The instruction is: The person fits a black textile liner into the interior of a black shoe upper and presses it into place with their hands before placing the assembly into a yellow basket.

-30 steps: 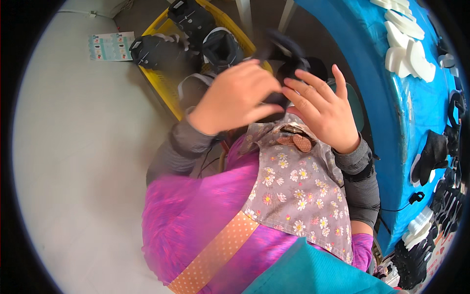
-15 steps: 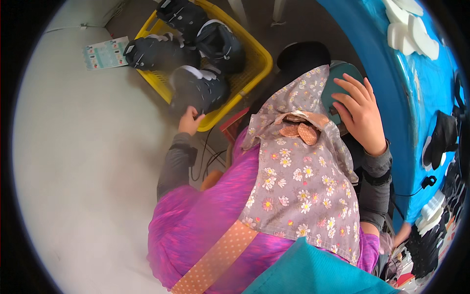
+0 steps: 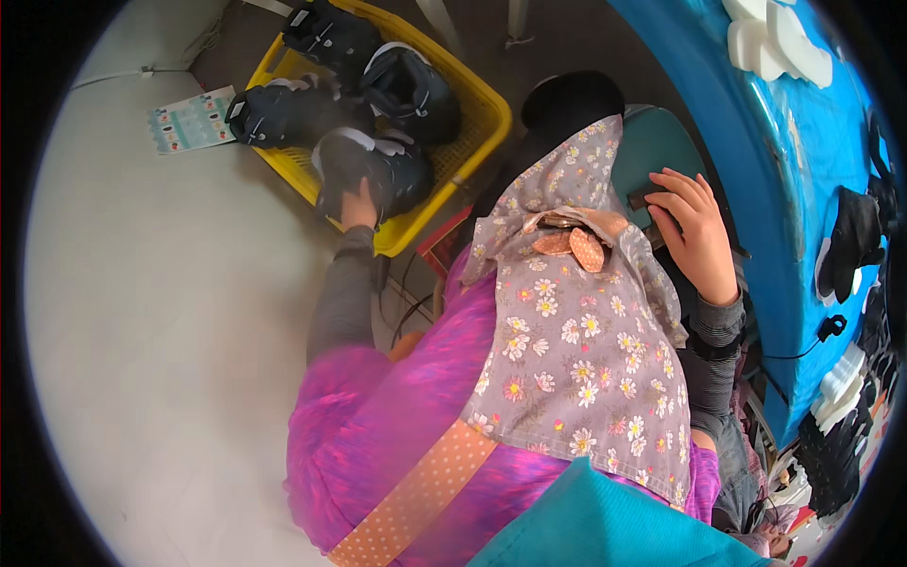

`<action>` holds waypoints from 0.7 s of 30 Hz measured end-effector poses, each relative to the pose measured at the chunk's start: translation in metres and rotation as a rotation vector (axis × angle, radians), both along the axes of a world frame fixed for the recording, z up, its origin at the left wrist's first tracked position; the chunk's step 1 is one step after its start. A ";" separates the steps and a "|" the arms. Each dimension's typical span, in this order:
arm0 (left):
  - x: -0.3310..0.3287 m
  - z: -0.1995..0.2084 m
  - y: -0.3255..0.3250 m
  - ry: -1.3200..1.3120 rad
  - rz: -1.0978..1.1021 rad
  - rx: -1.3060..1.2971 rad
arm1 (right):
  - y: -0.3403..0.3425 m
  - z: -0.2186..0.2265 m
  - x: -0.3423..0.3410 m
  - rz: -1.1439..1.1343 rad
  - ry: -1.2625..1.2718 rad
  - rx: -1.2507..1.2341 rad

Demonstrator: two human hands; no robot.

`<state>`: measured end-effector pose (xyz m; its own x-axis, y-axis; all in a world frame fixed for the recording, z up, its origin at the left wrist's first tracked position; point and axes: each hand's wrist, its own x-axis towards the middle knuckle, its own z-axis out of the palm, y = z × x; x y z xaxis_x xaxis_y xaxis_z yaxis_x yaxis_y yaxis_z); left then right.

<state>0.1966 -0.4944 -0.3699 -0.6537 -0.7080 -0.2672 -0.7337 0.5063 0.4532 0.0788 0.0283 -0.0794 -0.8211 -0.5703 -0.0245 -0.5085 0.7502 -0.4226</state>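
My left hand (image 3: 359, 205) is closed on the near end of a black shoe (image 3: 402, 180) with white trim, which rests at the near corner of a yellow plastic basket (image 3: 487, 156). Some of its fingers are hidden against the shoe's side. Several other black shoes (image 3: 411, 90) lie in the basket behind this one. On the other side of my lap, my right hand (image 3: 697, 231) hovers with fingers apart and slightly bent, holding nothing. It is nearest to a dark green rounded surface (image 3: 661, 146) beside the blue-covered table (image 3: 770, 180).
White foam-like pieces (image 3: 779, 42) and black fabric pieces (image 3: 850, 241) lie on the table at the right, near a black cable end (image 3: 831, 327). A printed sheet (image 3: 192, 121) lies left of the basket. A flowered apron (image 3: 576, 350) covers my lap.
My left hand has moved up from the shoe's lower edge onto its side. My right hand has dropped slightly, its fingers less spread. The whole view has shifted a little.
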 end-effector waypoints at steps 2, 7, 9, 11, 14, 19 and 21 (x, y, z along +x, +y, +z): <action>-0.030 0.005 0.006 -0.064 -0.085 0.037 | 0.003 -0.003 0.004 -0.017 -0.010 0.011; -0.060 -0.003 -0.007 -0.314 -0.127 -0.037 | -0.001 -0.007 0.014 -0.049 -0.057 -0.014; -0.062 -0.008 -0.006 -0.356 -0.184 -0.010 | 0.002 -0.008 0.015 -0.091 -0.064 -0.018; -0.039 -0.016 -0.005 -0.268 -0.171 -0.025 | 0.004 -0.006 0.018 -0.141 -0.051 -0.029; -0.026 -0.017 0.012 -0.193 -0.112 0.079 | 0.020 -0.010 0.019 -0.182 -0.046 -0.126; -0.037 -0.031 0.009 -0.031 -0.276 0.139 | 0.049 -0.032 0.029 -0.139 0.102 -0.166; -0.013 -0.040 -0.029 -0.068 -0.469 0.097 | 0.030 -0.036 0.025 -0.155 0.048 -0.181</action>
<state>0.1841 -0.5238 -0.4099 -0.8752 -0.3108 -0.3707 -0.4660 0.7473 0.4736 0.1034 0.0586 -0.1153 -0.8968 -0.4292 0.1079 -0.4162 0.7350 -0.5353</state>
